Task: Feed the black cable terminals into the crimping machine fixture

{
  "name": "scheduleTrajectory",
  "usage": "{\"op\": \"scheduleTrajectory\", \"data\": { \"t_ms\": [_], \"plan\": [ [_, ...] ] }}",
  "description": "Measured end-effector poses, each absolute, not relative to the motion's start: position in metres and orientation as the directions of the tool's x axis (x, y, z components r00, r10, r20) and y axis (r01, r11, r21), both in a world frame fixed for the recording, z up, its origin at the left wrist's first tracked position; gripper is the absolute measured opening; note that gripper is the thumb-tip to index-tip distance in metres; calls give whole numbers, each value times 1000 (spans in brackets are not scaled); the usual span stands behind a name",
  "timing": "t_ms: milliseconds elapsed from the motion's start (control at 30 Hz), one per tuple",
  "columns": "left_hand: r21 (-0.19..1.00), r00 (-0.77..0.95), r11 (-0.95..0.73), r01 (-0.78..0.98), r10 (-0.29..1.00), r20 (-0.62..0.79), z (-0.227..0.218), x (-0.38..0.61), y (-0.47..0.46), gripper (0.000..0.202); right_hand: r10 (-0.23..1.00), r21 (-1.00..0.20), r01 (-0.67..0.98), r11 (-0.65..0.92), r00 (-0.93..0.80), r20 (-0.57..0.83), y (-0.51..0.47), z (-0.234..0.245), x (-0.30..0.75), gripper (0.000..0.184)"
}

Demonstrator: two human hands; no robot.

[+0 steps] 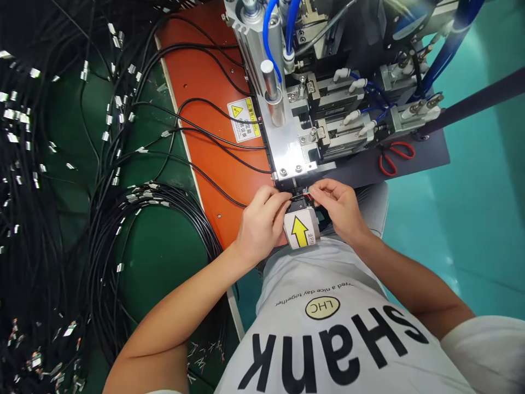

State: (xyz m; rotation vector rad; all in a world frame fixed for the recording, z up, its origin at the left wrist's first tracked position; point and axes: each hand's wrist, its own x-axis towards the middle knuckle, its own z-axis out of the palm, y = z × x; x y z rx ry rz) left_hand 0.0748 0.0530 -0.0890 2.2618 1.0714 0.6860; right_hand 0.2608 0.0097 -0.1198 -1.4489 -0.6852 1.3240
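My left hand [262, 221] and my right hand [337, 207] meet at the front of a metal machine [295, 137], just above a small block with a yellow arrow label [301, 230]. Both hands have their fingers pinched on thin coloured wire ends [302, 192] at the machine's mouth. A black cable [205, 178] runs from the left hand's side across the orange plate [205, 87]. What lies under the fingertips is hidden.
Several black cables with metal clips [135, 191] lie in loops on the green mat [159, 257] at left. Red-handled scissors [394, 156] lie on the dark plate at right. Blue air hoses [270, 27] rise from the machine. Teal floor [471, 208] spreads at right.
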Motion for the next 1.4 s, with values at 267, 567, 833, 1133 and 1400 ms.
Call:
{"op": "scheduleTrajectory", "data": {
  "t_ms": [267,567,833,1133,1400],
  "plan": [
    [644,562,-536,546,805,193,-98,73,55,23,879,-900,-243,-362,231,-416,15,-122,260,19],
    [648,561,-530,547,807,186,-99,74,56,22,873,-895,-242,-375,232,-429,16,-122,261,18],
    [640,566,-535,551,804,184,-97,76,56,23,872,-893,-255,-371,236,-429,14,-124,261,19],
    [631,598,-546,552,786,157,-97,75,56,29,865,-874,-309,-374,224,-449,13,-124,258,18],
    [560,651,-606,565,745,149,-97,73,57,35,874,-890,-300,-343,247,-420,13,-126,258,18]
  ]
}}
